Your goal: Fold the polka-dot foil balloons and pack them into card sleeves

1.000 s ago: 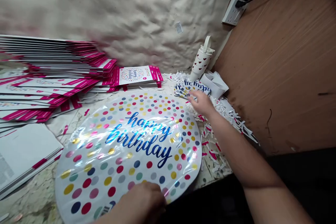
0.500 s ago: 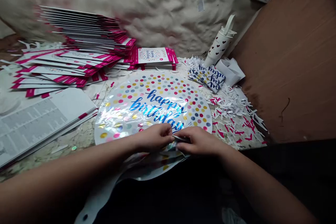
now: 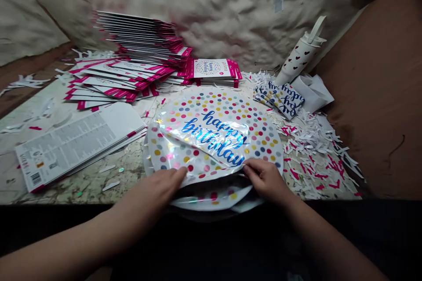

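Flat round foil balloons lie stacked at the table's front edge. The top foil balloon point(image 3: 224, 109) has coloured dots and shiny blue "happy birthday" lettering, and a slanting crease crosses its left half. Its near edge is raised, with a dark gap between it and the dotted foil below. My left hand point(image 3: 168, 186) holds the near left edge, fingers on top and thumb hidden. With thumb and fingers closed, my right hand point(image 3: 263, 180) pinches the near right edge, just beside the lettering.
Pink-and-white card packets point(image 3: 138, 37) are piled at the back left. Long printed cards point(image 3: 82, 140) lie left. At the right are folded printed foil pieces point(image 3: 285, 99), a tilted white tumbler with hearts point(image 3: 300, 57), crumpled white paper point(image 3: 313, 92) and paper shreds point(image 3: 310, 153).
My hands, close together before, are now apart along the near edge. The white tail that hung toward me at the left is out of sight. The view has shifted left.
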Demonstrator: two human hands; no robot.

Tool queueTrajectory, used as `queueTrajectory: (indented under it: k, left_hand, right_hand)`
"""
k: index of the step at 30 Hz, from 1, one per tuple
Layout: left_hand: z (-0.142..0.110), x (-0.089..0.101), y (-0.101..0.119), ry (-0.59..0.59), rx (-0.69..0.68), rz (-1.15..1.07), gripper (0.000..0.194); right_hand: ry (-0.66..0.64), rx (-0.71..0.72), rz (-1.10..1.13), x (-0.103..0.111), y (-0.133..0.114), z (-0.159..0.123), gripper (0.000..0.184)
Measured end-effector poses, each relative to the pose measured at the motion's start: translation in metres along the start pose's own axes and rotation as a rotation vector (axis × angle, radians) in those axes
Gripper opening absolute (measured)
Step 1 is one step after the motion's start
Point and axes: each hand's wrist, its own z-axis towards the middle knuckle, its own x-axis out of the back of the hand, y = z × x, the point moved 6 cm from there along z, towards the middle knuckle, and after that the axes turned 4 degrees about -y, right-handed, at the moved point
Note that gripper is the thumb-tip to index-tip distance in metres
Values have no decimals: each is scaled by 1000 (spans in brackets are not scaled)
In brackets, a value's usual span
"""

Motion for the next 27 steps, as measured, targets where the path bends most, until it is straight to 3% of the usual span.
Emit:
queueTrajectory:
  k: [4,8,11,13,15,17,19,21,23,24,27]
  left_hand:
    - [-35,14,-42,202,168,51,39]
    - [-37,4,-54,117,306,-250,16]
    - [-36,-11,-46,155,377,-691,17]
    - [-37,-19,-38,167,367,-806,22]
    - [-42,-23,-36,145,380,-668,22]
    - [-49,-24,-42,119,425,-442,16]
    - [-55,-18,-49,171,457,-272,25]
    - [-55,-1,-50,370,391,-144,42]
    - [-49,19,-42,582,219,-6,55]
    - [-43,26,-37,628,104,60,56]
    - [-17,24,-38,491,-142,161,54]
  right_hand:
    - [205,-17,189,3,17,-15,16]
    - [354,29,275,14,10,-26,14]
    - [141,133,172,4,-18,-29,29]
    - [5,207,41,-7,-33,-33,46]
    - [33,217,-6,-10,-35,-37,50]
    - [213,138,65,-1,-24,-39,44]
    - [425,46,136,13,-11,-44,35]
    - [539,37,135,22,-7,-48,25]
    - [497,113,92,21,-15,-48,24]
    - [436,181,73,17,-21,-48,27]
    - [220,390,-55,-5,-35,-51,44]
